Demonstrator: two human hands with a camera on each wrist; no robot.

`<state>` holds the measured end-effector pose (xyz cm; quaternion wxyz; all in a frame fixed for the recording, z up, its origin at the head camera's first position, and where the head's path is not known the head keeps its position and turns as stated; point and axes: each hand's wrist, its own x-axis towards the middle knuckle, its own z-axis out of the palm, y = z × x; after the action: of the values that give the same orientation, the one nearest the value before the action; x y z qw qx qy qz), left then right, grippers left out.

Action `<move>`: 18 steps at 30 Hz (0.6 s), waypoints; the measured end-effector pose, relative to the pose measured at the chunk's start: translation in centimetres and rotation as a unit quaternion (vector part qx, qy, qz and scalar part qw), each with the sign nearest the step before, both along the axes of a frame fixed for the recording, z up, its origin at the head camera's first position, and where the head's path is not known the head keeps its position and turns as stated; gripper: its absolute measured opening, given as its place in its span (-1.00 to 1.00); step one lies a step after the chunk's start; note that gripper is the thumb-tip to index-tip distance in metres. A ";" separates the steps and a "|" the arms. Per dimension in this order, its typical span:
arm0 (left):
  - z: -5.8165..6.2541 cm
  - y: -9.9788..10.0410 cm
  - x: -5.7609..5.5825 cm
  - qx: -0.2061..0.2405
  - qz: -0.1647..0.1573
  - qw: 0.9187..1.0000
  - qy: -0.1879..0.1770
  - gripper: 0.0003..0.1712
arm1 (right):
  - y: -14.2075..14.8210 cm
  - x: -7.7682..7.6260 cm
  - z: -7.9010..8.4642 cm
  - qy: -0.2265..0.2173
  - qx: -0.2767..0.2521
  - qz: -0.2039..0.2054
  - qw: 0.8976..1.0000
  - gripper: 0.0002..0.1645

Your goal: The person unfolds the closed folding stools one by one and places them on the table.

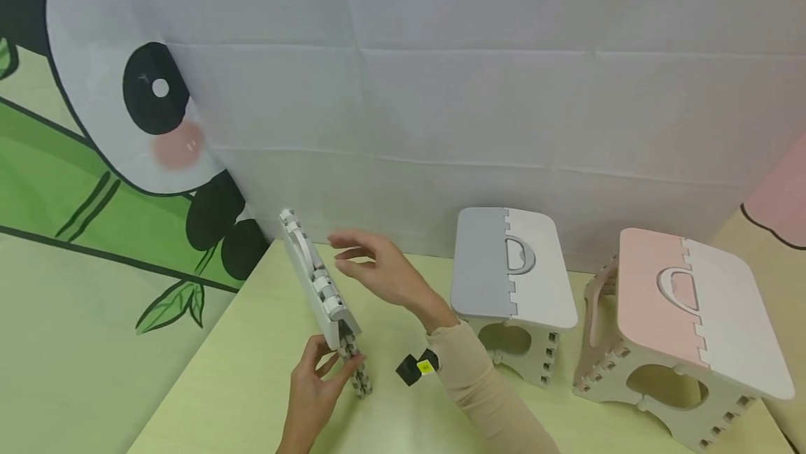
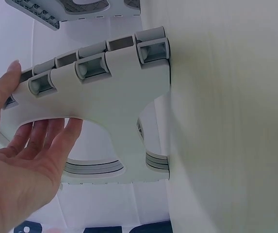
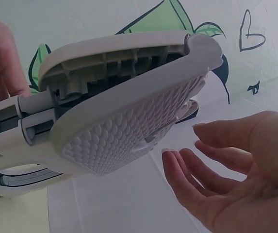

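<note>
A white folding stool [image 1: 313, 275], mostly folded, stands on edge at the left of the table. My left hand [image 1: 315, 387] grips its leg panel [image 2: 122, 92] near the hinges, fingers reaching into the cutout and thumb on the hinged edge. The right wrist view shows the two halves of the seat [image 3: 124, 116] folded toward each other with a narrow gap between them; one face is bumpy. My right hand [image 3: 240, 165] hovers beside the seat, fingers loosely bent and holding nothing, apart from the stool.
To the right stand two unfolded stools: a grey-and-white one [image 1: 481, 265] and a larger pink-and-white one [image 1: 651, 293]. A small black object with a yellow label [image 1: 409, 370] shows beside my right sleeve. A printed cloth [image 1: 441, 104] hangs behind the table [image 1: 214, 384].
</note>
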<state>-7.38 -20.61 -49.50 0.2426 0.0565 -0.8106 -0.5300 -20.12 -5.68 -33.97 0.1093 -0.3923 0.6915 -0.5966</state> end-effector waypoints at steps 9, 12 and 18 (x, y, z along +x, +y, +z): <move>-0.1 -0.1 0.0 0.000 -0.001 1.000 0.005 -0.45 | 0.6 0.3 -1.5 -0.015 -0.005 0.015 1.000 -0.46; -0.1 -0.1 0.1 0.003 -0.003 1.000 0.006 -0.45 | 0.8 0.4 -2.0 -0.022 -0.006 0.018 1.000 -0.45; 0.1 0.0 0.2 0.011 -0.007 1.000 0.010 -0.46 | 0.9 0.6 -2.9 -0.041 -0.005 0.027 0.999 -0.44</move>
<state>-7.15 -20.63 -49.41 0.2463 0.0488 -0.8027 -0.5409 -19.51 -4.80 -36.90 0.1513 -0.3869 0.6724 -0.6126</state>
